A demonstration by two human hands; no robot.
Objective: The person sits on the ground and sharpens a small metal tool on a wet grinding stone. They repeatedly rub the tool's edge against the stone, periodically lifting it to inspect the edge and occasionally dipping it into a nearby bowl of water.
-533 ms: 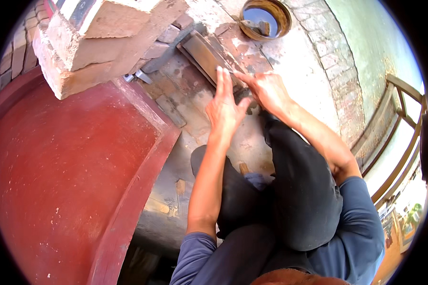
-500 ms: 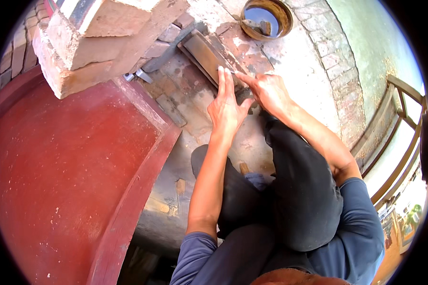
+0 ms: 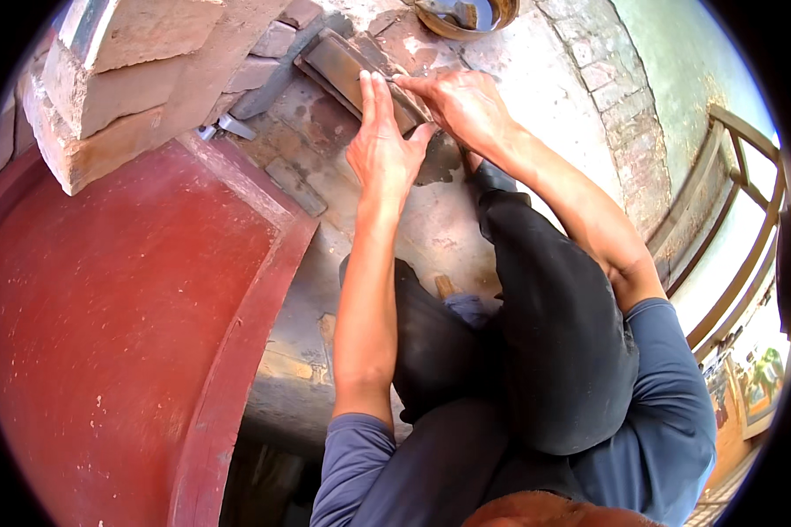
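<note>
A long, flat, brownish-grey block [image 3: 336, 63], like a whetstone, lies slantwise on the floor ahead of me. My left hand [image 3: 381, 151] rests over its near part, two fingers stretched out together and pressed down on its top, the thumb apart. From the right, my right hand [image 3: 466, 104] meets it, its index finger pointing along the block toward the left fingertips and its other fingers curled in. Whatever the right fingers pinch is hidden, too small to name. Beyond the hands stands a round brown bowl [image 3: 453, 32] with liquid and a greyish lump inside.
A red panel with a raised edge [image 3: 264, 303] fills the left side. Above it juts a stack of bricks [image 3: 123, 97]. A small metallic piece [image 3: 235, 127] lies by its foot. A wooden rack-like frame [image 3: 721, 237] stands at the right wall. My bent knees are below my hands.
The whole view has shifted, so the block, bowl and bricks sit higher and further left. Both hands have slid a little toward the far end of the block, keeping their pose.
</note>
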